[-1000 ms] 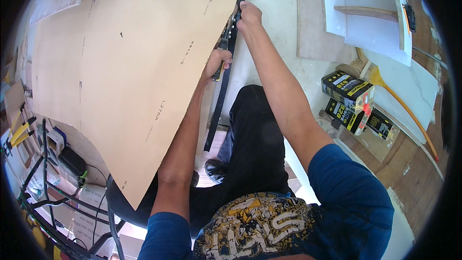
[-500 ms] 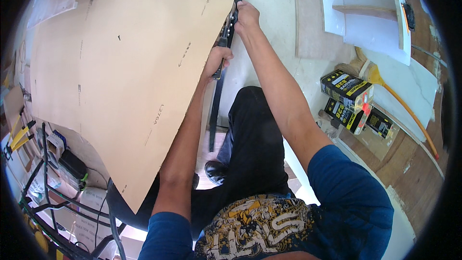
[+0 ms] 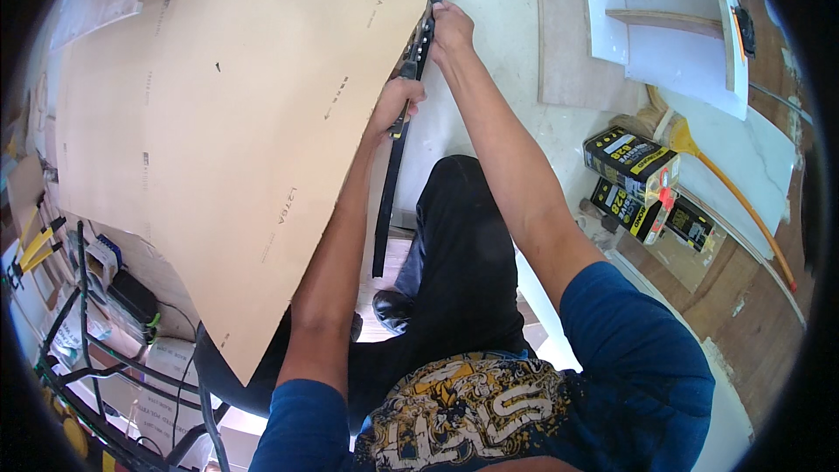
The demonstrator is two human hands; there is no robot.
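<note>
My left hand (image 3: 398, 105) is closed around the dark handles of what look like tin snips (image 3: 408, 67), with yellow marks at the handle end. The snips' jointed metal head lies against a long, narrow black strip (image 3: 391, 188). My right hand (image 3: 453, 29) grips this strip farther up, close to the head of the snips; its fingertips are partly hidden. Running along the right edge of a large beige board (image 3: 210, 157), the strip hangs down past my knee. My left forearm passes beside the board's edge. Whether the blades bite into the strip cannot be made out.
Several black-and-yellow cans (image 3: 631, 157) stand at the right, near a yellow-handled broom (image 3: 712, 166). Beyond them is a white panel unit (image 3: 669, 39) beside a flat wooden board (image 3: 568, 44). Black metal tubing (image 3: 83, 315) and a black case (image 3: 131, 301) are at the lower left.
The strip's lower end has swung slightly left, and the strip has turned a little to show more of its face. Both hands stay nearly in place.
</note>
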